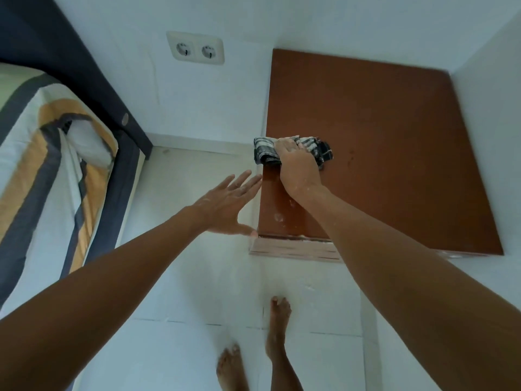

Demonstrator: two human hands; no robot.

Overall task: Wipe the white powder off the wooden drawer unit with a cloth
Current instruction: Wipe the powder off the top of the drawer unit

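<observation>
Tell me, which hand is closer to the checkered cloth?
Right. The right hand presses on the checkered cloth atop the drawer unit; the left hand is spread open beside the unit's left edge.

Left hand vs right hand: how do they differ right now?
The right hand presses a checked cloth onto the drawer unit top; the left hand holds nothing. The left hand's fingers are spread straight beside the unit's left edge; the right hand's fingers curl over the cloth. Both show traces of white powder.
</observation>
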